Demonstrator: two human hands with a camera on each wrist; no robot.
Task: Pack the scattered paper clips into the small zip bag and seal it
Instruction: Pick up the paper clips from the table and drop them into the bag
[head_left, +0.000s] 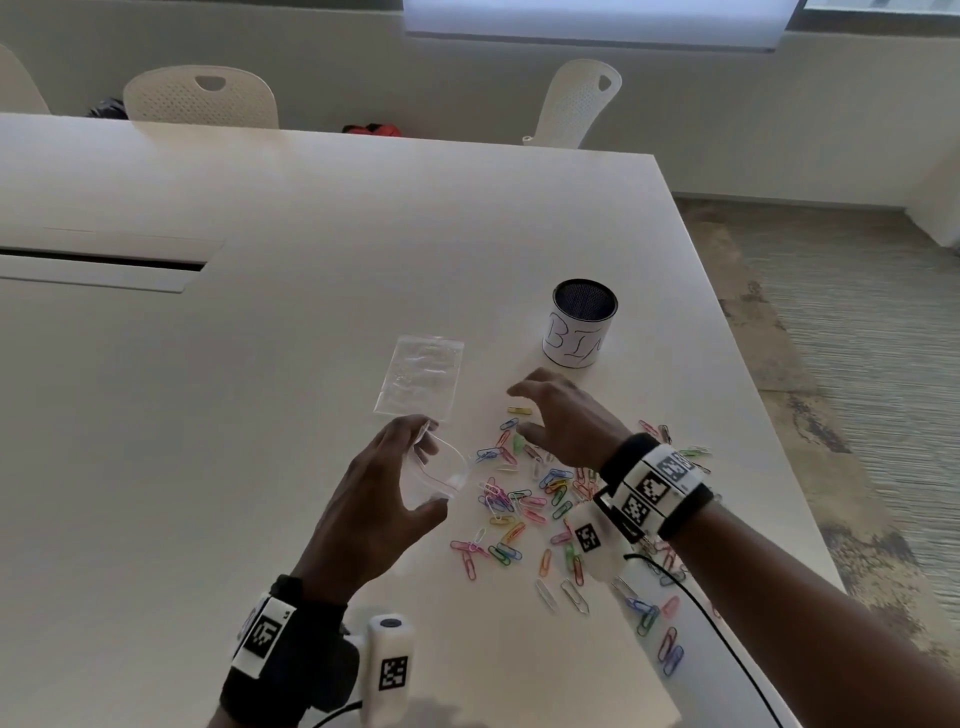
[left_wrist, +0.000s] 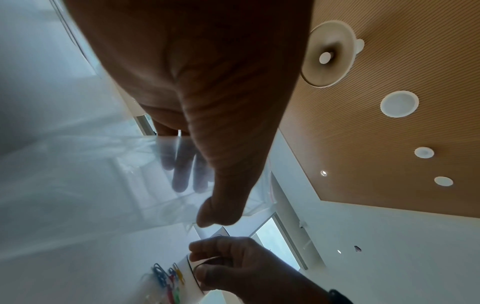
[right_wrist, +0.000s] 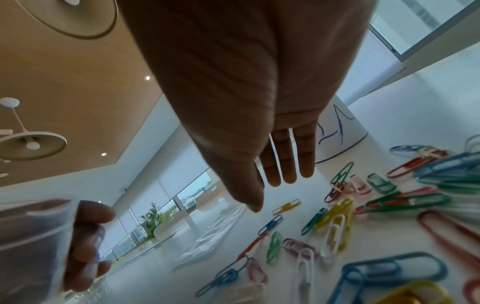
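- On the left I saw my left hand (head_left: 387, 488) raised just above the white table (head_left: 260, 364), thumb and fingers curled round a small clear zip bag (head_left: 439, 475) with a red line at its mouth; the mouth bowed open toward the clips.
- From the left wrist view, my fingers (left_wrist: 182, 170) showed through the plastic, with the thumb pressed on the near side.
- A second clear bag (head_left: 421, 382) lay flat on the table just beyond that hand.
- Right of the held bag, coloured paper clips (head_left: 524, 512) lay scattered on the table, none of them visibly inside the bag.
- My right hand (head_left: 563, 418) hovered over the far edge of the clips, fingers straight and spread, holding nothing; a yellow clip (head_left: 519, 411) lay just below its fingertips.
- Beyond that hand stood a dark mesh cup (head_left: 579, 325) wrapped in a white label with handwriting.
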